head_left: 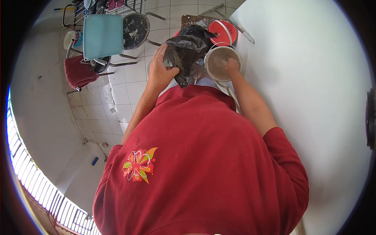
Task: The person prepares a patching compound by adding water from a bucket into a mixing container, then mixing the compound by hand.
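A crumpled black plastic bag (186,51) hangs open at the top centre of the head view. My left hand (162,68) is at the bag's left edge, thumb and fingers bent round its rim. To the right of the bag stands a whitish bucket (213,72) with greyish contents. My right hand (232,65) reaches down inside this bucket, its fingers bent and partly hidden, so anything in them cannot be made out. Just behind the bucket is a red bucket or lid (222,33) with a white handle.
At the upper left stand a chair with a light blue seat (103,37), a round dark stool (136,31) and a chair draped with a red cloth (79,71). A white surface (305,98) rises along the right side. White floor tiles (125,92) lie at left.
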{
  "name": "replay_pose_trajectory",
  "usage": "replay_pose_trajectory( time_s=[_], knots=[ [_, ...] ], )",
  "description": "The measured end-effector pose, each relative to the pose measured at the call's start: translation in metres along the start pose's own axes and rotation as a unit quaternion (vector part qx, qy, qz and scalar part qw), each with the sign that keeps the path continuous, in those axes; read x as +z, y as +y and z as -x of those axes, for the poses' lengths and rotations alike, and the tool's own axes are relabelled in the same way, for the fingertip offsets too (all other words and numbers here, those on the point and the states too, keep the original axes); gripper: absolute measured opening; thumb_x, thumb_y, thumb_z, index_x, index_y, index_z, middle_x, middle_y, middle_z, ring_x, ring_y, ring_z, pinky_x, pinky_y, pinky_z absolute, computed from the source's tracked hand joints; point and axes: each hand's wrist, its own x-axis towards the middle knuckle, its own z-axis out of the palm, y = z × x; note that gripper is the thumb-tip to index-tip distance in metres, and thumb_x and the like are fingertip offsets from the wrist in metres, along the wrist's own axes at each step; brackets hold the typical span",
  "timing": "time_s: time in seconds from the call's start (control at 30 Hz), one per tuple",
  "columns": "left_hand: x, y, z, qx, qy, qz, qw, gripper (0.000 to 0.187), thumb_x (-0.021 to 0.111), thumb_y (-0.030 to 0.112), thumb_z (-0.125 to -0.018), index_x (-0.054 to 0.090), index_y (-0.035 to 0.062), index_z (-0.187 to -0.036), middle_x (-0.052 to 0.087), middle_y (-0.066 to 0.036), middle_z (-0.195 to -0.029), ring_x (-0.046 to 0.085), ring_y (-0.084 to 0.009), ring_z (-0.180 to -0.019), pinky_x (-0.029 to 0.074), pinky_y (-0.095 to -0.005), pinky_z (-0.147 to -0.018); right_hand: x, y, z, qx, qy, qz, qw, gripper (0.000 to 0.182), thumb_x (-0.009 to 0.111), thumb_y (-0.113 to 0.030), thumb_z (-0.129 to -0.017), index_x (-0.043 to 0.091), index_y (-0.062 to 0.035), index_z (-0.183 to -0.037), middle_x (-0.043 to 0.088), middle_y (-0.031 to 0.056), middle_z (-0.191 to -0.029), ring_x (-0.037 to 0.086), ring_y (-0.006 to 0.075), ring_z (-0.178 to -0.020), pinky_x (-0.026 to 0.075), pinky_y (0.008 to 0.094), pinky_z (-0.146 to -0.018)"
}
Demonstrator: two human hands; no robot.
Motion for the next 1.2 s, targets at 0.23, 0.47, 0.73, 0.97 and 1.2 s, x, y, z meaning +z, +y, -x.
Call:
replay_pose_trajectory(
  time_s=[0.23, 0.47, 0.73, 0.97, 1.2],
  knots=[
    [-0.003, 0.001, 0.001, -0.009, 0.007, -0.017, 1.000, 0.078, 0.064, 0.003, -0.062, 0.037, 0.0011, -0.135, 0.039, -0.009, -0.131, 0.041, -0.0218, -0.120, 0.049, -0.0333, -0.083, -0.005, 0.012, 0.000, 0.009, 0.129, -0.052, 0.990, 0.042, 0.070, -0.023, -0.061, 0.068, -0.0061, -0.100, 0.065, 0.0180, -0.098, 0.063, 0.0338, -0.093, 0.049, 0.0402, -0.085],
    [-0.002, -0.002, 0.003, -0.004, 0.006, 0.001, 1.000, 0.078, 0.064, 0.004, -0.063, 0.037, 0.0011, -0.136, 0.040, -0.010, -0.133, 0.042, -0.0246, -0.121, 0.050, -0.0344, -0.084, 0.010, 0.015, -0.002, -0.047, 0.123, 0.027, 0.991, 0.033, 0.062, -0.013, -0.067, 0.067, -0.0067, -0.098, 0.066, 0.0170, -0.096, 0.062, 0.0352, -0.091, 0.049, 0.0418, -0.084],
    [-0.002, -0.003, 0.001, 0.019, 0.021, 0.003, 1.000, 0.078, 0.065, 0.004, -0.063, 0.037, 0.0015, -0.136, 0.040, -0.011, -0.134, 0.043, -0.0262, -0.121, 0.050, -0.0357, -0.084, -0.007, 0.006, 0.011, -0.039, 0.222, 0.036, 0.974, 0.026, 0.057, -0.010, -0.070, 0.068, -0.0068, -0.093, 0.065, 0.0166, -0.098, 0.061, 0.0333, -0.094, 0.048, 0.0421, -0.083],
    [-0.004, -0.008, 0.003, 0.015, 0.028, 0.001, 0.999, 0.077, 0.065, 0.004, -0.064, 0.037, 0.0007, -0.135, 0.039, -0.011, -0.135, 0.043, -0.0262, -0.120, 0.050, -0.0348, -0.084, -0.014, 0.002, 0.031, -0.039, 0.198, 0.011, 0.979, 0.034, 0.062, -0.008, -0.063, 0.067, -0.0042, -0.096, 0.064, 0.0185, -0.099, 0.061, 0.0312, -0.095, 0.048, 0.0401, -0.083],
    [-0.002, -0.013, 0.000, 0.040, 0.031, 0.018, 0.999, 0.076, 0.065, 0.004, -0.064, 0.037, -0.0009, -0.135, 0.039, -0.012, -0.135, 0.043, -0.0272, -0.121, 0.050, -0.0335, -0.084, -0.049, 0.010, 0.076, 0.130, 0.075, -0.367, 0.918, 0.048, 0.069, -0.012, -0.058, 0.065, -0.0020, -0.105, 0.066, 0.0153, -0.090, 0.062, 0.0223, -0.087, 0.049, 0.0320, -0.078]
  ],
)
